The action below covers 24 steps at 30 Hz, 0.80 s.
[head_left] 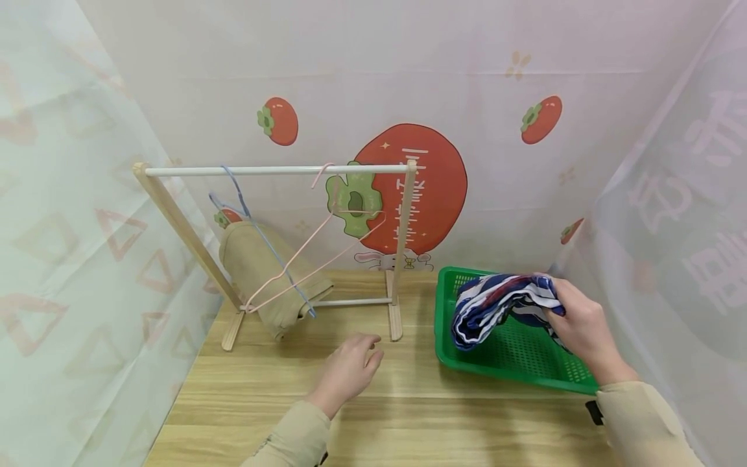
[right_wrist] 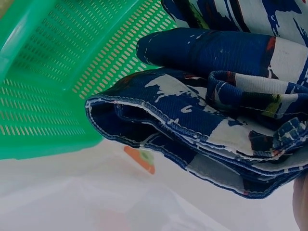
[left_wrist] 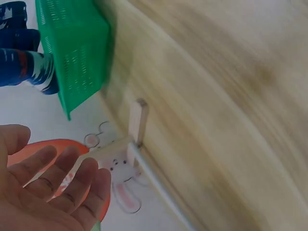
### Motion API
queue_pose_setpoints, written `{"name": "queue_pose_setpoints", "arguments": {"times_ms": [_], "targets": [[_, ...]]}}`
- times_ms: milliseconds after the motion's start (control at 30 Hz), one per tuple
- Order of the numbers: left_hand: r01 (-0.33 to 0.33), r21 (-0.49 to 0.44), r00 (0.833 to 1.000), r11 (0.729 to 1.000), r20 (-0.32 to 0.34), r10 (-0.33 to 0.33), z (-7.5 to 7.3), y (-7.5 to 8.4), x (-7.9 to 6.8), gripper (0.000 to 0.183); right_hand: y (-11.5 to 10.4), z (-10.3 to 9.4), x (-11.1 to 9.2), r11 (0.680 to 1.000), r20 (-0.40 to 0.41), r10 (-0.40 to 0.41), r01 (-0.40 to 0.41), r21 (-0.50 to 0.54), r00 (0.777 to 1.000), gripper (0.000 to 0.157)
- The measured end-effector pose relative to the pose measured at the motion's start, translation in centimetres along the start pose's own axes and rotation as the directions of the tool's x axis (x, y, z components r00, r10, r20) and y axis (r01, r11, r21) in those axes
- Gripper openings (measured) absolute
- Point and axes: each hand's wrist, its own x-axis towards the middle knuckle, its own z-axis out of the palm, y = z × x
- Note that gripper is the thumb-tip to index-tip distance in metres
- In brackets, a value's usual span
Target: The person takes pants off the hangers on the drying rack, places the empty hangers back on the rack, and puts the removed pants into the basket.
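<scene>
My right hand grips one end of a folded blue-and-white patterned garment, with touches of red. It holds the garment over the green basket; in the right wrist view the garment's folded layers and stitched hems show close up, while most of that hand is out of frame. My left hand is above the table in front of the rack, holding nothing. The left wrist view shows its palm with fingers extended and slightly bent.
A small wooden rack with a white top bar stands at the left. A blue hanger and a pink hanger hang from it. A folded khaki garment leans behind them. Printed sheets enclose the wooden table.
</scene>
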Motion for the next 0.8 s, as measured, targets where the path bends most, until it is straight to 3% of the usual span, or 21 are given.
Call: {"name": "queue_pose_setpoints", "arguments": {"times_ms": [167,300,433,533,667,800], "targets": [[0.041,-0.092,0.997,0.995,0.069,-0.034,2.7,0.7,1.0,0.035,0.5,0.3,-0.1,0.999,-0.016,-0.041,0.041,0.012,0.999,0.059],[0.122,-0.276,0.983,0.953,0.166,-0.078,4.8,1.8,1.6,0.039,0.8,0.4,-0.2,0.999,-0.006,-0.049,0.049,0.017,0.999,0.061],[0.21,-0.477,0.962,0.854,0.257,-0.093,6.6,3.1,2.0,0.042,0.8,0.5,-0.2,0.999,0.008,-0.042,0.042,0.0,0.999,0.062],[0.258,-0.596,0.949,0.76,0.304,-0.084,7.5,4.2,2.4,0.043,0.8,0.6,-0.2,0.999,0.022,-0.037,0.038,-0.012,0.999,0.062],[0.313,-0.674,0.935,0.669,0.342,-0.093,8.3,5.3,2.9,0.046,0.7,0.7,-0.1,0.999,0.031,-0.045,0.045,-0.009,0.998,0.061],[0.371,-0.719,0.919,0.587,0.376,-0.12,8.7,5.3,3.3,0.05,0.7,0.9,-0.1,0.999,0.032,-0.043,0.043,-0.007,0.999,0.062]]}}
